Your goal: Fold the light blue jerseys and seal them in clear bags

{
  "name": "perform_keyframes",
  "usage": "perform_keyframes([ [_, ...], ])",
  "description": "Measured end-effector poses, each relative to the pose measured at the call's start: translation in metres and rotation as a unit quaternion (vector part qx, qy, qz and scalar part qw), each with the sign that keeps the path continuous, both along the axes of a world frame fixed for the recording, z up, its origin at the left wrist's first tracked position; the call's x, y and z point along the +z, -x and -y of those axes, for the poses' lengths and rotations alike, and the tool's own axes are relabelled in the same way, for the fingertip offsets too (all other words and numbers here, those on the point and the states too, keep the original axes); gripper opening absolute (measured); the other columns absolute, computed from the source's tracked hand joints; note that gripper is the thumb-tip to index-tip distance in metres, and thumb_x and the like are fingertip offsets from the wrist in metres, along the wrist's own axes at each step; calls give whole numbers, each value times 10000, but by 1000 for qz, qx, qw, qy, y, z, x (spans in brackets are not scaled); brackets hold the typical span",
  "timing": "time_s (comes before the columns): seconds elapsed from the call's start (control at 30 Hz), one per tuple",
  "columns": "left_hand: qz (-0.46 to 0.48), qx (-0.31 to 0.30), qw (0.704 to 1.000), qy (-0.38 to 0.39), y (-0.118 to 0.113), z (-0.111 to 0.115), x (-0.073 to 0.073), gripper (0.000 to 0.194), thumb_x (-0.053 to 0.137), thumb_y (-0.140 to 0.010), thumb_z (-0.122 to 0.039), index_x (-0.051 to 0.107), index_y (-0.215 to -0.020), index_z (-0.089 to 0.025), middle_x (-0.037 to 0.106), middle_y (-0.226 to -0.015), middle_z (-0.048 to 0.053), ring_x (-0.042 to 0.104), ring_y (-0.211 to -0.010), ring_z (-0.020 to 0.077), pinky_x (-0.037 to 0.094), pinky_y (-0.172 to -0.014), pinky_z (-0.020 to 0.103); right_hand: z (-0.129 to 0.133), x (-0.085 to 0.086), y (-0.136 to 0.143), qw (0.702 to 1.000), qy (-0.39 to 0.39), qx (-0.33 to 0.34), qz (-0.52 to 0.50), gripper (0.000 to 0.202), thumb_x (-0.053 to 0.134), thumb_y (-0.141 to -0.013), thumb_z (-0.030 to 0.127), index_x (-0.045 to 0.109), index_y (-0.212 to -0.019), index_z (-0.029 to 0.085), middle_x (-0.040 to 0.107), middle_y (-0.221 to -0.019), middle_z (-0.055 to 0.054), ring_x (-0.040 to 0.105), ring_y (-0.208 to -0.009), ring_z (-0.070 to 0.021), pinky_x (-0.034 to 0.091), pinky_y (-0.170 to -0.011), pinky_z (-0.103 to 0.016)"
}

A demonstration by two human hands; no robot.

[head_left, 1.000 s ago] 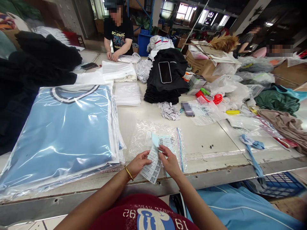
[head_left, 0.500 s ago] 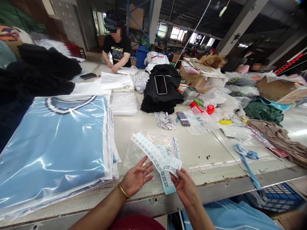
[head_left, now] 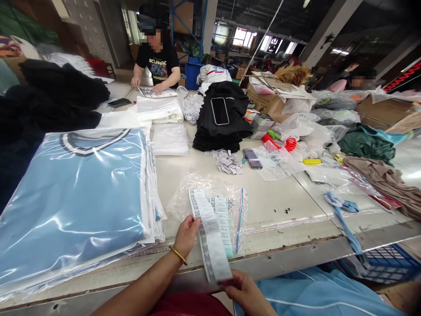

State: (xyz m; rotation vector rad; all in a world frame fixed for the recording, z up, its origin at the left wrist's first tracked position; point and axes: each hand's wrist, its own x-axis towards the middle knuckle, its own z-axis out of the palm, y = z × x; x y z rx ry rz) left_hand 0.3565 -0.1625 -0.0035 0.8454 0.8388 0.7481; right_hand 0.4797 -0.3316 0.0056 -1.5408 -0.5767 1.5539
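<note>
A long strip of white printed labels [head_left: 210, 239] stretches between my hands over the table's front edge. My left hand [head_left: 188, 235], with a gold bracelet at the wrist, pinches the strip's left side partway along. At its lower end, my right hand [head_left: 245, 292] is closed on the strip's corner. Under and beside the strip lies another label sheet with a light blue edge [head_left: 223, 224], resting on a clear zip bag [head_left: 241, 219]. Bagged light blue garments [head_left: 88, 184] are stacked to the left of my hands.
Beyond the bag are a pile of small tags [head_left: 227, 161] and black folded clothes [head_left: 217, 131] with a phone [head_left: 219, 111] on top. A person [head_left: 158, 66] handles a garment across the table. A blue basket [head_left: 388, 263] stands at lower right.
My left hand has gone from spread fingers to a pinch on the strip. My right hand has moved down toward me, and the strip now runs lengthwise, straighter. The person across has laid a garment flat.
</note>
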Motion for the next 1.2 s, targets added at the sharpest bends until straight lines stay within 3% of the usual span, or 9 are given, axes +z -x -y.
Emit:
perform_keyframes([
  [0.07,20,-12,1000,-9,4,-3,4,427,665,-693,-470,584,-975,-161,683,-830,42,613,-745,170,454,-705,279,-3,4,-17,997,9,-13,69,155,612,-578,187,674,-720,183,663,-678,-8,585,-686,-173,443,-670,-296],
  [0.13,33,-39,999,-8,7,-4,8,496,661,-707,-452,532,-1092,-167,689,-834,46,629,-740,181,465,-693,290,-12,11,-30,990,-1,-80,116,184,613,-620,263,671,-781,194,670,-729,-23,593,-727,-186,454,-681,-315],
  [0.27,44,-89,995,-19,10,-3,16,561,634,-744,-427,459,-1210,-167,696,-861,55,640,-762,186,473,-699,288,-47,27,-32,969,-48,-184,159,308,660,-653,432,646,-852,198,672,-898,-61,605,-838,-213,480,-726,-344],
  [0.37,57,-120,991,-28,11,-2,21,601,629,-755,-407,420,-1257,-153,694,-893,68,639,-792,194,475,-734,305,-75,27,-16,978,-72,-166,102,376,641,-691,463,617,-953,193,669,-969,-69,617,-849,-211,492,-733,-351],
  [0.53,45,-121,991,-32,13,-3,26,719,649,-740,-380,338,-1345,-146,688,-833,53,628,-760,186,469,-730,307,-98,19,1,982,-113,-150,24,487,661,-693,415,550,-1116,200,698,-854,-28,640,-774,-197,500,-706,-337],
  [0.9,2,-128,991,-42,16,-4,19,869,625,-755,-400,143,-1431,-140,548,-612,-43,560,-631,142,447,-628,269,-96,13,1,982,-114,-148,8,624,664,-703,395,479,-1263,191,700,-829,-17,641,-721,-182,502,-679,-327],
  [1.2,1,-138,989,-47,17,-4,17,873,620,-753,-418,137,-1434,-163,613,-680,-10,561,-619,135,442,-618,263,-96,11,2,982,-103,-160,-3,669,686,-670,394,473,-1267,177,677,-743,0,597,-631,-154,464,-612,-294],
])
